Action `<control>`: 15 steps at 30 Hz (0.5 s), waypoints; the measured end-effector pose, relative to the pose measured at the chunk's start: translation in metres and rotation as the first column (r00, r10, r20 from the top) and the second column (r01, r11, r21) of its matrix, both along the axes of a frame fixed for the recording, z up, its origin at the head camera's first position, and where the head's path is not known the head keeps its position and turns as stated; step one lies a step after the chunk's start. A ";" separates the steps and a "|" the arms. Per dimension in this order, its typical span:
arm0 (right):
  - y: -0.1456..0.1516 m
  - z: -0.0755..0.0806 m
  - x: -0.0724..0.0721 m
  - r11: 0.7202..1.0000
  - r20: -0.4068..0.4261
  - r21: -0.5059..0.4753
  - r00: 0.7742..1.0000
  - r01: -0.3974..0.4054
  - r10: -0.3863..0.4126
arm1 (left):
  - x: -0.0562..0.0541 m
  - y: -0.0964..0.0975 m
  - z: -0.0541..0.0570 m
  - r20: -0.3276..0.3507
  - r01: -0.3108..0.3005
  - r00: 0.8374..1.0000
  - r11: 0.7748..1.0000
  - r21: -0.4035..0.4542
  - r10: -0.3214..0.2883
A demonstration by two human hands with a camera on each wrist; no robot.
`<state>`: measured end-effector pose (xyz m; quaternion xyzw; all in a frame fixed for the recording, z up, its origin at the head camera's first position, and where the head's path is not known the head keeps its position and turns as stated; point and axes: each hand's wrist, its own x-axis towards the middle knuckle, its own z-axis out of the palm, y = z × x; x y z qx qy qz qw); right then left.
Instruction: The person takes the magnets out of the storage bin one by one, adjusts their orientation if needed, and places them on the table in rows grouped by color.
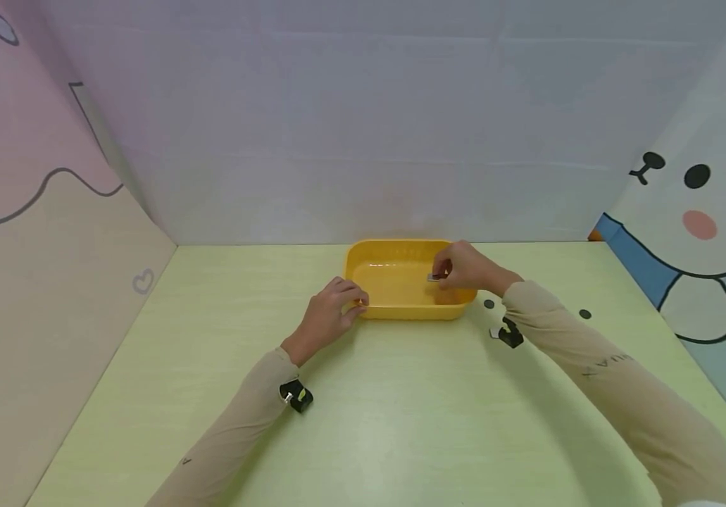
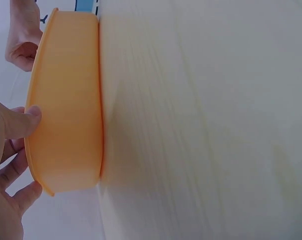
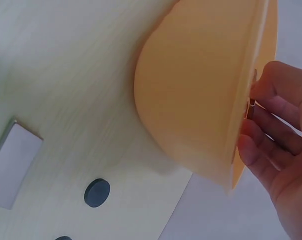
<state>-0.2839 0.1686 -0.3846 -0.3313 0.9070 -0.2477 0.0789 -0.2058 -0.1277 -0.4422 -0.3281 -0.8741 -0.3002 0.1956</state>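
A yellow plastic tray (image 1: 401,313) stands on the table near the back wall. My left hand (image 1: 335,313) holds its front left corner, thumb and fingers on either side of the rim; in the left wrist view the thumb presses the outer wall (image 2: 71,100). Over the tray's right side, my right hand (image 1: 464,267) pinches a small flat piece (image 1: 434,277), silvery at one end and dark by the fingers. In the right wrist view the fingers and the rim hide most of this piece, and its kind cannot be told.
Right of the tray lie two dark round discs, one nearer (image 1: 489,304) and one farther right (image 1: 585,314). A silvery rectangular block (image 3: 16,165) lies on the table under the right forearm. The back wall (image 1: 337,141) rises right behind the tray.
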 end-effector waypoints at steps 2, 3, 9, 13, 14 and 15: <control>0.001 0.001 0.001 1.000 0.003 -0.009 1.000 0.002 -0.002 | 0.000 -0.001 0.001 0.004 -0.004 1.000 1.000 0.000 0.004; 0.001 0.002 0.001 1.000 0.004 -0.015 1.000 0.004 -0.004 | 0.000 -0.001 0.001 0.005 -0.006 1.000 1.000 0.001 0.006; 0.008 0.004 0.005 0.999 -0.002 -0.040 1.000 0.012 -0.012 | 0.000 -0.001 0.002 0.014 -0.011 1.000 1.000 -0.001 0.011; 0.014 0.004 0.008 0.998 -0.009 -0.057 1.000 0.010 -0.010 | 0.000 0.000 0.001 0.018 -0.013 1.000 1.000 0.000 0.013; 0.015 0.004 0.008 0.998 -0.015 -0.060 1.000 0.008 -0.009 | 0.000 0.000 0.001 0.017 -0.015 1.000 1.000 -0.001 0.015; 0.017 0.004 0.009 0.998 -0.022 -0.063 1.000 0.005 -0.006 | 0.000 0.000 0.001 0.019 -0.016 1.000 1.000 -0.001 0.016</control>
